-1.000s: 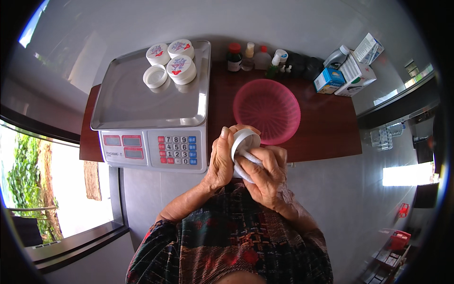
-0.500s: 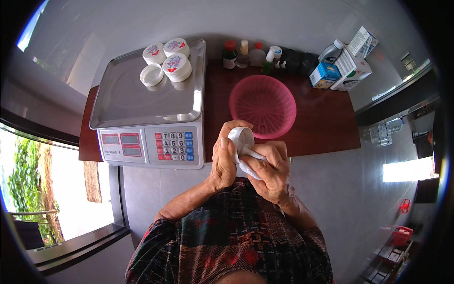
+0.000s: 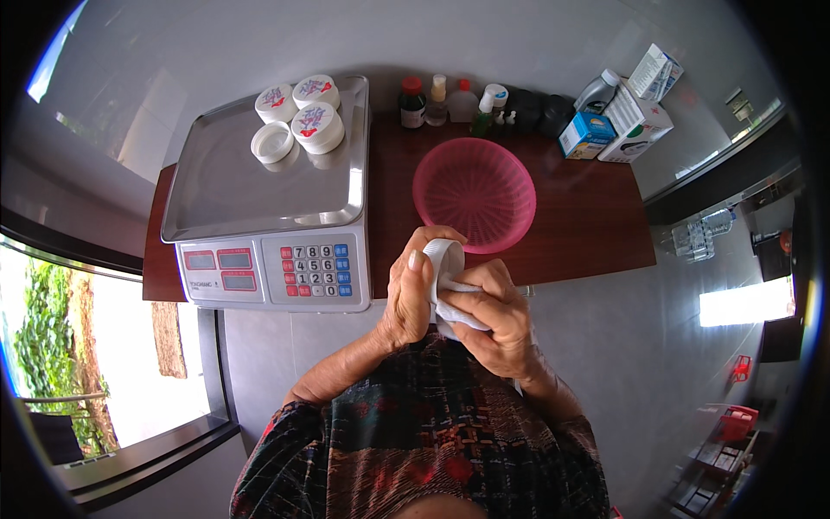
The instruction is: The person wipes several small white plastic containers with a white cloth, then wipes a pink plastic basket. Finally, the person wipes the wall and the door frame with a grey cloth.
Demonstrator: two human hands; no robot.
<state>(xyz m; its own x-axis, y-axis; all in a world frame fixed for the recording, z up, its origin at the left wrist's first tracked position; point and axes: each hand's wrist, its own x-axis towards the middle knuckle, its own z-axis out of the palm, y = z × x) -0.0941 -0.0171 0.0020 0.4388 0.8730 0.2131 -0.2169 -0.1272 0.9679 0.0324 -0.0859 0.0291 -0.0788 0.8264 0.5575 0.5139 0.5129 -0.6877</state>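
Note:
My left hand point(image 3: 406, 290) is wrapped around a white round jar lid point(image 3: 443, 254) with a ribbed rim, tilted so that its hollow side faces right. A white cloth point(image 3: 460, 315) is pinched in my right hand point(image 3: 497, 311), which presses part of it into the lid. Its fingertips are partly hidden inside the lid. Both hands are in front of the table's near edge, just below a pink plastic basket point(image 3: 522, 186). To the left, three white jars point(image 3: 317, 125) with printed tops and a white open round container point(image 3: 272, 142) stand on a scale's metal tray point(image 3: 259, 195).
The scale's keypad point(image 3: 316, 268) faces me. Along the back of the brown table point(image 3: 588, 216) are several bottles point(image 3: 437, 102), a blue carton point(image 3: 586, 136) and white boxes point(image 3: 638, 121). A window point(image 3: 95, 346) is at the left; a red basket point(image 3: 737, 422) is at the lower right.
My right hand has shifted slightly with the cloth inside the lid, and more of the cloth shows below it. The lid has turned a little. The whole view has moved slightly.

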